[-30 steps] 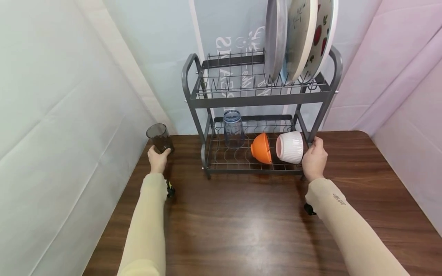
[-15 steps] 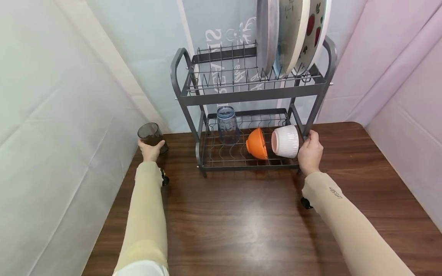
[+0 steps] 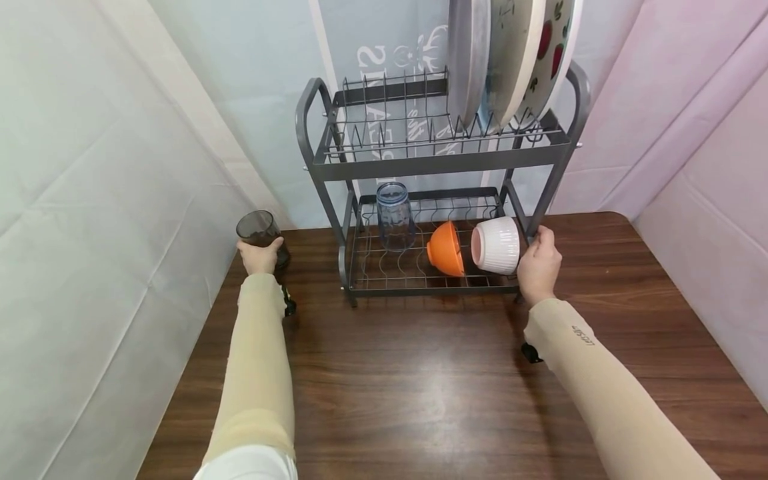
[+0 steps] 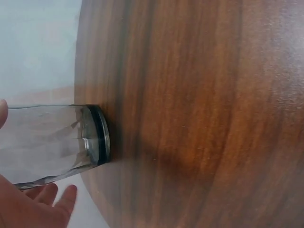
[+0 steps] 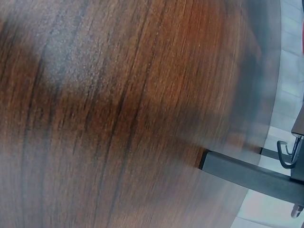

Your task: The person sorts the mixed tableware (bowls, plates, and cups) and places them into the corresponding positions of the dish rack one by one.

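Note:
My left hand [image 3: 258, 257] holds a dark see-through glass [image 3: 257, 225] at the table's far left, thumb on its right side and fingers on its left. In the left wrist view the glass [image 4: 52, 140] stands with its base on the wood, fingers [image 4: 67, 198] along one side. My right hand [image 3: 539, 265] grips the right-hand upright of the grey two-tier dish rack [image 3: 444, 162], beside a white ribbed bowl [image 3: 501, 245]. The right wrist view shows a rack leg [image 5: 247, 175] but no hand.
An orange bowl [image 3: 445, 250] and a blue glass [image 3: 396, 220] sit on the rack's lower tier. Large plates [image 3: 471, 67] stand on edge at the upper tier's right. Fabric walls [image 3: 108, 220] border the wooden table [image 3: 408, 373].
The head view has shifted slightly. My left hand has come higher and closer around the dark glass. My right hand stays on the rack.

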The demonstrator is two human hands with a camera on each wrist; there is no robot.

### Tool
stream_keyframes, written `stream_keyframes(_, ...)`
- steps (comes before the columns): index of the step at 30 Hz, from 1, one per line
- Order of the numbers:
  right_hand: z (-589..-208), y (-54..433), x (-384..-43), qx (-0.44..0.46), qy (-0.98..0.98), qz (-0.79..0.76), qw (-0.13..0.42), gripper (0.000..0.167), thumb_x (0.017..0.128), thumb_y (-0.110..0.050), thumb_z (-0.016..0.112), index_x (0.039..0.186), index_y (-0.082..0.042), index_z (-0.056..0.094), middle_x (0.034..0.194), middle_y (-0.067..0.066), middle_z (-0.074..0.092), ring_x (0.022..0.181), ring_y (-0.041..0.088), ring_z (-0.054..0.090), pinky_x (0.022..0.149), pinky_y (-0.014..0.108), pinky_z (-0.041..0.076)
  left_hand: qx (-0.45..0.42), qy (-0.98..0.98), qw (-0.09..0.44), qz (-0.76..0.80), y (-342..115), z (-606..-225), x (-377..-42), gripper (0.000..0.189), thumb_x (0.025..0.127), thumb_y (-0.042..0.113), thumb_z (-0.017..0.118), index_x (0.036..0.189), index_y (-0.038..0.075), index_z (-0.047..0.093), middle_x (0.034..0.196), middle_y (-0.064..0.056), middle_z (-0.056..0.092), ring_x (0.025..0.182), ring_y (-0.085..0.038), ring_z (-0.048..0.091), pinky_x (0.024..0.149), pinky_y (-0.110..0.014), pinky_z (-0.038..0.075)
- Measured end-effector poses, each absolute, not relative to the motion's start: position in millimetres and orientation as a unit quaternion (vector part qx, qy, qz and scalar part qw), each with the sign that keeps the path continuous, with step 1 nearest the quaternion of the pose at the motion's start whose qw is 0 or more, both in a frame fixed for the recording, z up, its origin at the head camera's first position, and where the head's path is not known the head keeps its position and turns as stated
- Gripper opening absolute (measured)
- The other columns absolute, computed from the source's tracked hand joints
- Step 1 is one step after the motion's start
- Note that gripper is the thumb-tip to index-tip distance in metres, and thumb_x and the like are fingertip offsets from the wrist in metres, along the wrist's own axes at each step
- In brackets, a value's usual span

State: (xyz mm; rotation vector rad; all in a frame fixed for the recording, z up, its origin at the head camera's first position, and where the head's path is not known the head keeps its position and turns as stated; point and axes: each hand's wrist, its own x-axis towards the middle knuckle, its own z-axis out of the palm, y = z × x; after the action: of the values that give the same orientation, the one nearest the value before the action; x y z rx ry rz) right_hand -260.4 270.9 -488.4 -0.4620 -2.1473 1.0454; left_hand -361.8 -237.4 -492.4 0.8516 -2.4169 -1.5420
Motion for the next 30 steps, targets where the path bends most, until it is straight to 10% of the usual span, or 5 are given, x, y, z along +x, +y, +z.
stream_keyframes(16,-487.6,273.1,-259.2,-0.181,-0.830,0.409,0.333,0.036,0.102,-0.024,0.027,0.117,-0.002,0.051,0.100,0.028,0.064,0.089,0.042,0.062,0.076,0.053,0.046,0.240,-0.783,0.184,-0.544,-222.8,-496.9,-342.5,0.093,0.069,0.056,0.072,0.141,0.021,0.025,0.144,-0.006,0.034,0.133,-0.021,0.035,0.108,-0.038,0.032)
stream_keyframes(30,-489.8,274.1,-260.3,-0.180,-0.829,0.412,0.333,0.037,0.102,-0.025,0.027,0.117,-0.002,0.051,0.101,0.027,0.064,0.090,0.041,0.062,0.076,0.053,0.046,0.153,-0.715,0.276,-0.624,-214.5,-491.9,-319.7,0.073,0.075,0.027,0.076,0.136,0.020,0.035,0.138,-0.004,0.032,0.127,-0.015,0.035,0.107,-0.034,0.031)
